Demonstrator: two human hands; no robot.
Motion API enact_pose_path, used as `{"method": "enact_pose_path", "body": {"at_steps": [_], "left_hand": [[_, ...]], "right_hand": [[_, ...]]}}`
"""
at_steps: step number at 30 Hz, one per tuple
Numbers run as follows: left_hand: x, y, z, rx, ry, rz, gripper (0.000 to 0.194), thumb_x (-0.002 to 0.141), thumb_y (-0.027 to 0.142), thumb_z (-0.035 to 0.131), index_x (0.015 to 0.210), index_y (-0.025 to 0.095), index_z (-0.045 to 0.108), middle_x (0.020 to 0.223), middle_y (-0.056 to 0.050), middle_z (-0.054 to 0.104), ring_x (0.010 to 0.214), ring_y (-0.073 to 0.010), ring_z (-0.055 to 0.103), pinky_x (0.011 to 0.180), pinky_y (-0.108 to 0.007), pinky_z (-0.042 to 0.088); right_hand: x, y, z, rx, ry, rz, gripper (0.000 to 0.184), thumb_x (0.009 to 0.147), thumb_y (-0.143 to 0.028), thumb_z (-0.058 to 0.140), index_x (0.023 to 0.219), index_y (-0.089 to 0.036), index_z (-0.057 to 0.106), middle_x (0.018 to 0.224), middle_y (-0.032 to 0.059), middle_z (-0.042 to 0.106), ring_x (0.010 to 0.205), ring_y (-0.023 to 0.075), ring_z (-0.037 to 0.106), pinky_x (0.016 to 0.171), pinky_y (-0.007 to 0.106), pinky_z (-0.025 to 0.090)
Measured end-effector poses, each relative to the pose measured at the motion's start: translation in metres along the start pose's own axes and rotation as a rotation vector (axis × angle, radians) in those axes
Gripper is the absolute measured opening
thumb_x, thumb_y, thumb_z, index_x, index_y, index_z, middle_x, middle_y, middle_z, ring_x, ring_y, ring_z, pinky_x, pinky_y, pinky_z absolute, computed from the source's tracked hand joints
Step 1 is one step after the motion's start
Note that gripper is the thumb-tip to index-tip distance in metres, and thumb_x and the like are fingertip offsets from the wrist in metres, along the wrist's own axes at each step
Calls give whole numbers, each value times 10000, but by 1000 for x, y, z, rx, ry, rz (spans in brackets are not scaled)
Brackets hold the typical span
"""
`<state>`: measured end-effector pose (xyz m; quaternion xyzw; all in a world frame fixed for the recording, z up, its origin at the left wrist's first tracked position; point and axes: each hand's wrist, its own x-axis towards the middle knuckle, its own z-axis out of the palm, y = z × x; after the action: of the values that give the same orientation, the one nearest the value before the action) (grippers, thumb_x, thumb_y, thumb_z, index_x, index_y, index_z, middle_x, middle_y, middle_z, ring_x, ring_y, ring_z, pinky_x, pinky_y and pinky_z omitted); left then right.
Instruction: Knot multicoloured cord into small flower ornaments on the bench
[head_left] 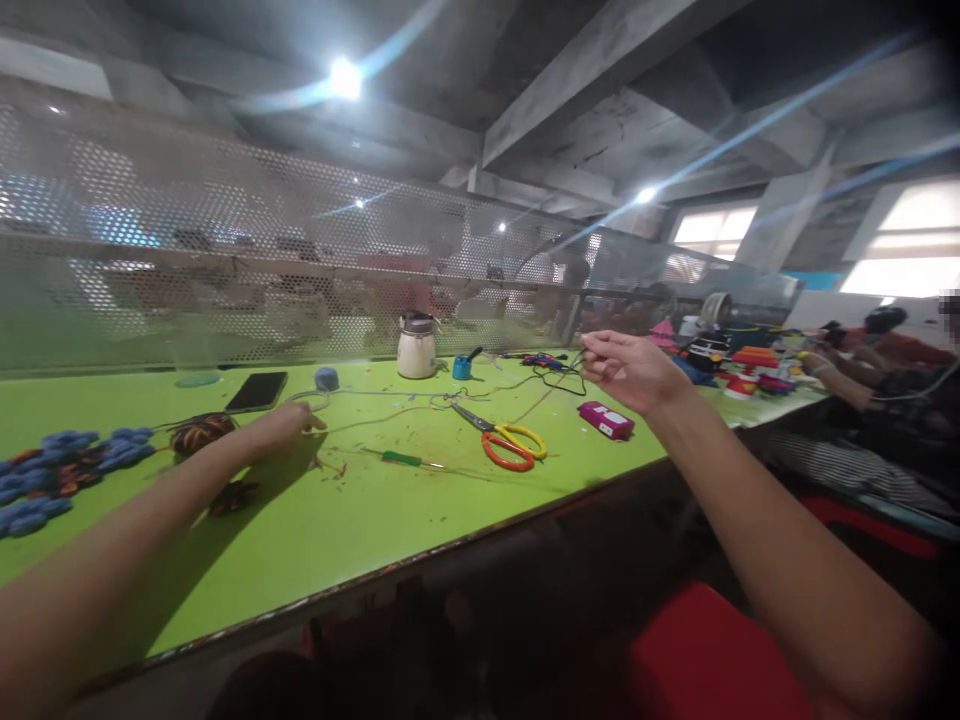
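My left hand point(281, 430) is low over the green table at the left, its fingers bent together on a thin strand of yarn point(390, 413) that runs rightward. Just behind it are a small blue yarn ball point(326, 379) and a dark-and-orange yarn ball point(202, 436). My right hand point(630, 370) is raised at the right, thumb and fingertips pinched on a thin thread end. Between the hands lie scissors point(510, 445) with orange and yellow handles, and a green-handled crochet hook point(401, 458).
Blue crocheted flowers point(71, 465) and a phone point(257, 391) lie at the left. A cream jug point(416, 350) and a blue pot point(462, 368) stand near the mesh partition point(300, 220). A magenta box point(606, 420) is by my right hand. A co-worker's arm point(840, 380) is farther right.
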<state>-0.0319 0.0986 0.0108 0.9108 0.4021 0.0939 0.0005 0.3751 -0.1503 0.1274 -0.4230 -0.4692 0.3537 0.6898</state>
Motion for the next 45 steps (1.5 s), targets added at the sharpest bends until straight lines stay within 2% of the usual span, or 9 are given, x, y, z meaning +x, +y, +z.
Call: {"method": "enact_pose_path", "body": {"at_steps": [4, 9, 12, 15, 21, 33, 38, 42, 45], "left_hand": [[7, 31, -45, -209, 103, -65, 538, 616, 180, 550, 1137, 80, 636, 1173, -192, 604, 999, -328, 577, 830, -405, 446], [10, 150, -98, -1056, 126, 321, 523, 745, 249, 601, 1254, 140, 550, 1257, -148, 584, 1125, -282, 529, 928, -408, 411], [6, 219, -107, -1279, -14, 455, 635, 755, 255, 669, 1334, 127, 443, 1148, -156, 627, 1041, -233, 581, 893, -376, 436], [-4, 243, -103, -1454, -89, 428, 407, 834, 248, 592, 1203, 90, 530, 730, -52, 627, 738, -154, 619, 744, -332, 478], [-29, 201, -86, -1574, 209, 183, 177, 854, 250, 559, 726, 132, 592, 483, 69, 309, 443, -58, 360, 457, -207, 286], [-31, 148, -73, -1460, 123, -6, 178, 859, 269, 528, 750, 141, 587, 470, 73, 246, 417, -66, 301, 413, -211, 182], [-17, 139, -88, -1458, 135, 8, 161, 866, 233, 519, 759, 131, 583, 486, 83, 222, 392, -45, 216, 397, -200, 120], [-5, 133, -97, -1405, 170, -66, 175, 877, 182, 488, 740, 115, 574, 471, 85, 238, 379, -35, 215, 397, -194, 114], [3, 127, -107, -1346, 223, -79, 196, 885, 181, 475, 720, 118, 559, 466, 86, 242, 371, -33, 211, 396, -197, 109]], "right_hand": [[2, -14, 31, -74, -110, -56, 100, 736, -96, 682, 691, -139, 604, 590, -11, 506, 468, 45, 426, 450, 205, 364], [9, -42, 84, -199, -258, -125, 115, 800, -69, 610, 707, -131, 585, 561, -26, 508, 446, 34, 425, 422, 170, 331], [22, -52, 113, -299, -327, -170, 111, 815, -101, 617, 725, -129, 559, 562, -42, 512, 430, 25, 422, 410, 153, 315], [40, -53, 131, -315, -278, -208, 159, 837, -91, 587, 695, -130, 527, 540, -52, 502, 408, 22, 407, 401, 147, 303], [69, -15, 121, -226, -93, -29, 198, 834, -34, 559, 663, -129, 536, 489, -31, 494, 386, 40, 397, 386, 160, 326], [80, 142, 87, -274, -66, 311, 198, 790, -77, 595, 643, -147, 482, 476, -44, 473, 374, 30, 371, 380, 139, 331], [56, 157, 58, -452, -177, 296, 129, 804, -266, 606, 789, -138, 604, 664, 37, 611, 549, 108, 557, 528, 230, 459], [31, 154, 32, -725, -212, 224, 224, 686, -342, 703, 660, -125, 655, 642, 57, 599, 698, 202, 574, 642, 300, 439], [24, 150, 24, -1120, -241, 19, 257, 672, -353, 699, 804, -132, 702, 896, 132, 626, 975, 301, 533, 821, 362, 394]]}}
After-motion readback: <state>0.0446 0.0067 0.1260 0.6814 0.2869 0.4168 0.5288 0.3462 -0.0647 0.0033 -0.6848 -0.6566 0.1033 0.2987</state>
